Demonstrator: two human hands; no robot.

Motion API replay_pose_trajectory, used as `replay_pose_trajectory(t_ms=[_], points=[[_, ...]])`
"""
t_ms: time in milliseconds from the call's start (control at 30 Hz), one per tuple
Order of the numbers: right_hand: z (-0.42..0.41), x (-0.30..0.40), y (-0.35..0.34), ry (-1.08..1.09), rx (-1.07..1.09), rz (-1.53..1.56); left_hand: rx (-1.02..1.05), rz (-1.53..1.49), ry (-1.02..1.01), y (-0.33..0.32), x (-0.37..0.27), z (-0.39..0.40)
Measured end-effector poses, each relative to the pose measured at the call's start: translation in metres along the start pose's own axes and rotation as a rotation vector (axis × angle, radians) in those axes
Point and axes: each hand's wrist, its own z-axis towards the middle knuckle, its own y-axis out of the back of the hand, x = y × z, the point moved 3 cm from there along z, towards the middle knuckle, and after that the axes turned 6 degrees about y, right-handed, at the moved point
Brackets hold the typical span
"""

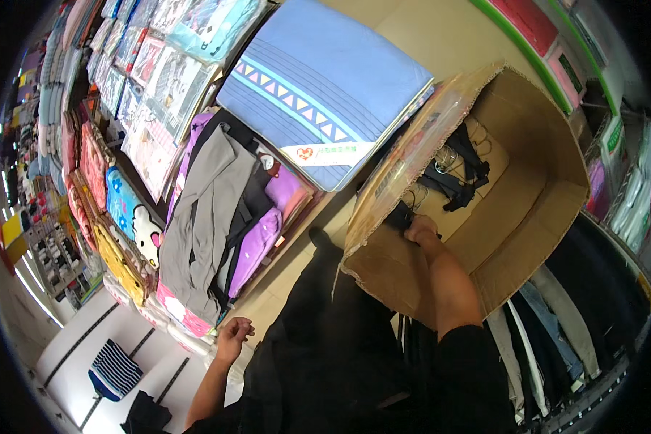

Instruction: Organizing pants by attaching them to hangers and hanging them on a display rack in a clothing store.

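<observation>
My right hand (423,229) reaches down inside a large open cardboard box (512,244), its fingers against a black item (399,217); whether they grip it is hard to tell. Black hangers (455,182) with thin metal hooks lie in the box beyond that hand. To the left, my left hand (235,333) is raised with loosely curled fingers and nothing visible in it, near the lower end of a pile of folded textiles. Grey trousers (206,217) lie over black garments and purple fleece (255,249) on that pile.
A stack of folded blue bedding (325,81) borders the box. Plastic-wrapped textiles (168,81) fill the upper left, beside folded plush blankets (133,217). Trousers (553,320) hang on a rack at lower right. A striped garment (116,369) hangs on a white slatted wall at lower left.
</observation>
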Motion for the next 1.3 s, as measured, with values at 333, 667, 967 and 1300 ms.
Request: replay_pose_trajectory(t_ms=[333,667,967,1300], points=[[-0.061,0.001,0.016,-0.048,-0.066,0.091,-0.047,-0.156,-0.014,-0.005,0.060,-0.019],[-0.169,0.018,0.047,-0.160,-0.451,0.261,-0.101,-0.393,-0.082,-0.013,0.210,-0.019],[-0.338,0.014,0.086,-0.072,-1.251,0.307,-0.160,-0.644,-0.137,-0.032,0.414,-0.004],[-0.509,0.243,0.008,1.015,-1.335,0.668,-0.514,-0.491,-0.388,-0.022,0.508,-0.004]])
